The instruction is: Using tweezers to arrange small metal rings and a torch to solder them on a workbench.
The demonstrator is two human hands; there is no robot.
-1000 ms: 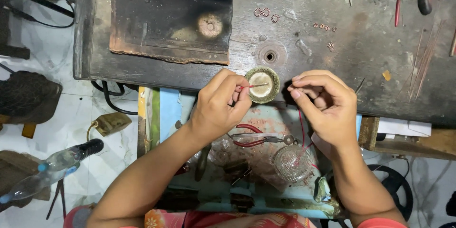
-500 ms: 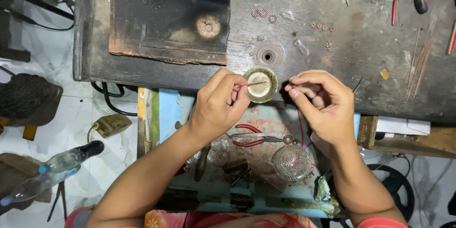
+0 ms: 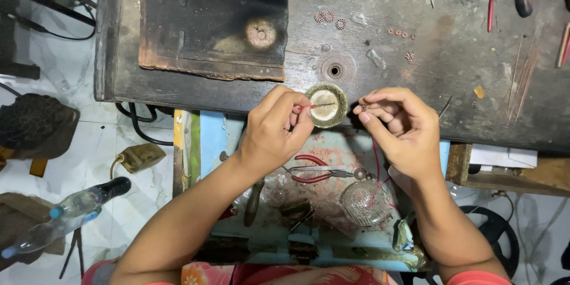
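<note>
My left hand (image 3: 278, 130) pinches a thin red-tipped metal pin whose point reaches over a small round brass dish (image 3: 326, 105) at the near edge of the dark workbench (image 3: 451, 77). My right hand (image 3: 399, 130) is just right of the dish, fingertips pinched on a tiny bead-like piece, with a red thread (image 3: 376, 160) hanging down from it. The two hands are close together, a few centimetres apart.
Below the hands lie red-handled pliers (image 3: 314, 169) and a small glass bowl (image 3: 365, 202) on a drawer tray. A charred soldering block (image 3: 214, 24) sits at the bench's left. Small rings (image 3: 329, 18), metal rods (image 3: 522, 71) and red-handled tools (image 3: 490, 0) lie further back. A plastic bottle (image 3: 65, 214) lies on the floor.
Both hands stay at the brass dish; only slight finger shifts show. The view has drifted a little.
</note>
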